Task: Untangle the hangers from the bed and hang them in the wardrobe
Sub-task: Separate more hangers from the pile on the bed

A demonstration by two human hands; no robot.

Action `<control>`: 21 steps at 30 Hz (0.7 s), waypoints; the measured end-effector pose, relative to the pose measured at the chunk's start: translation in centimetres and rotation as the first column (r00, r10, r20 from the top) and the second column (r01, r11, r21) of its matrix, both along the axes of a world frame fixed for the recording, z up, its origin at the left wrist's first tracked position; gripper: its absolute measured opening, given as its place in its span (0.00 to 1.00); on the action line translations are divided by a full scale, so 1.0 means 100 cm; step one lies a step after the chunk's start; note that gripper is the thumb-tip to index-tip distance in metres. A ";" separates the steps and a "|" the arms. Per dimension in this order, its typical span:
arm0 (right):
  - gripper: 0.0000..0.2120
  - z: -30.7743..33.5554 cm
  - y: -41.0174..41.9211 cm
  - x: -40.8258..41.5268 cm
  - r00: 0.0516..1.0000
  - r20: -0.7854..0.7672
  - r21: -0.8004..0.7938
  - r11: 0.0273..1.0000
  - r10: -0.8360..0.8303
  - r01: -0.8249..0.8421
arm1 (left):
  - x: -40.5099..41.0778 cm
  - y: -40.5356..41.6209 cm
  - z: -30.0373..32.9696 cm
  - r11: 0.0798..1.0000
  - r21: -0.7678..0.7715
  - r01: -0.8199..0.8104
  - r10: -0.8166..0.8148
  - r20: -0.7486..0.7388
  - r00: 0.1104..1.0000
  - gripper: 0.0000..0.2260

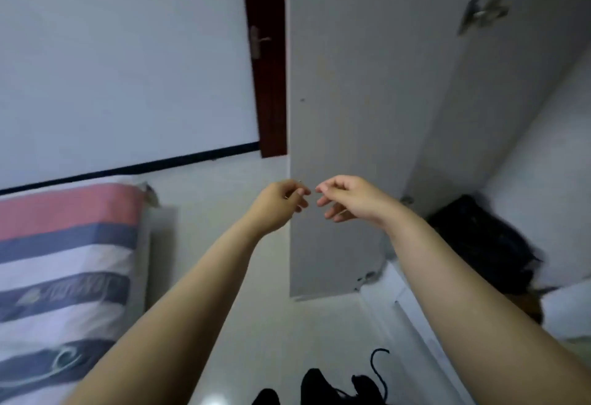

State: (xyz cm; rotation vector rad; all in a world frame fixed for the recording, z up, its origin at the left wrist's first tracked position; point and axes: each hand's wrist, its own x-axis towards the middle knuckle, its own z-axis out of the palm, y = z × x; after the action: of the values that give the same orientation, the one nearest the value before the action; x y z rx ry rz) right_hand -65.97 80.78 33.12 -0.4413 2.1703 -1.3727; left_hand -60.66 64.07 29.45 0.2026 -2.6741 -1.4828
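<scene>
Both my arms reach forward in front of the open grey wardrobe door (351, 100). My left hand (281, 201) has its fingers curled in, thumb against the forefinger, and I see nothing in it. My right hand (345, 198) is a few centimetres to its right, with loosely bent fingers that hold nothing. A black hook-shaped piece (379, 369), perhaps a hanger's hook, sticks up at the bottom edge among dark shapes. The bed (64, 260), with a pink, blue and white striped sheet, lies at the left. No hanger shows on it.
A dark heap of fabric (486, 244) sits low inside the wardrobe at the right. A metal hinge (483, 14) is on the door's inner side. A dark red room door (267, 53) stands behind. Pale floor tiles (224, 276) run between the bed and the wardrobe.
</scene>
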 end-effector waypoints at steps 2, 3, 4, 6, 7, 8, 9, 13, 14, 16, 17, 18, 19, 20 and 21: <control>0.11 -0.026 -0.056 0.034 0.995 0.049 -0.013 0.996 0.091 -0.091 | 0.052 -0.056 -0.020 0.993 0.011 -0.118 0.117 0.062 0.991 0.10; 0.12 -0.039 -0.083 0.052 0.988 0.082 -0.027 0.991 0.131 -0.130 | 0.079 -0.082 -0.031 0.984 0.016 -0.175 0.173 0.094 0.980 0.10; 0.12 -0.053 -0.111 0.071 0.978 0.118 -0.044 0.985 0.172 -0.168 | 0.108 -0.107 -0.041 0.973 0.018 -0.232 0.228 0.122 0.966 0.10; 0.12 -0.078 -0.155 0.100 0.957 0.175 -0.065 0.972 0.233 -0.224 | 0.154 -0.146 -0.058 0.942 0.022 -0.335 0.328 0.160 0.931 0.10; 0.12 -0.091 -0.181 0.117 0.941 0.205 -0.063 0.963 0.269 -0.262 | 0.182 -0.167 -0.067 0.917 0.020 -0.399 0.390 0.175 0.904 0.10; 0.11 -0.102 -0.205 0.132 0.924 0.234 -0.055 0.953 0.304 -0.299 | 0.208 -0.185 -0.075 0.888 0.017 -0.460 0.449 0.191 0.873 0.10; 0.11 -0.112 -0.228 0.148 0.904 0.262 -0.047 0.940 0.338 -0.338 | 0.232 -0.201 -0.082 0.855 0.018 -0.518 0.503 0.211 0.838 0.10; 0.08 -0.143 -0.304 0.201 0.815 0.357 -0.021 0.876 0.456 -0.481 | 0.314 -0.248 -0.111 0.726 0.046 -0.686 0.644 0.305 0.702 0.10; 0.08 -0.149 -0.322 0.213 0.792 0.376 -0.010 0.857 0.481 -0.515 | 0.331 -0.258 -0.117 0.692 0.056 -0.720 0.669 0.326 0.668 0.10; 0.08 -0.158 -0.355 0.233 0.748 0.411 0.008 0.818 0.521 -0.575 | 0.360 -0.277 -0.128 0.622 0.088 -0.778 0.708 0.359 0.607 0.10; 0.08 -0.162 -0.372 0.241 0.727 0.425 0.013 0.799 0.540 -0.602 | 0.372 -0.286 -0.133 0.587 0.103 -0.803 0.726 0.374 0.578 0.10; 0.07 -0.167 -0.388 0.249 0.706 0.434 0.018 0.779 0.559 -0.627 | 0.383 -0.296 -0.138 0.553 0.115 -0.825 0.739 0.390 0.550 0.10; 0.07 -0.171 -0.405 0.256 0.687 0.443 0.021 0.759 0.576 -0.650 | 0.392 -0.306 -0.143 0.522 0.128 -0.843 0.749 0.405 0.525 0.10; 0.07 -0.175 -0.423 0.263 0.668 0.451 0.023 0.741 0.591 -0.671 | 0.400 -0.317 -0.148 0.492 0.138 -0.859 0.756 0.421 0.501 0.10; 0.07 -0.179 -0.441 0.269 0.650 0.462 0.026 0.724 0.603 -0.690 | 0.407 -0.329 -0.152 0.461 0.145 -0.875 0.764 0.436 0.475 0.10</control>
State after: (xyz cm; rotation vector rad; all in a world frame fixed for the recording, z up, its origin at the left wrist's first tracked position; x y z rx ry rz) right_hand -39.12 36.71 15.20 -0.6892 1.5238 -0.7359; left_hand -19.92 31.16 14.22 1.6457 -1.8141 -1.5538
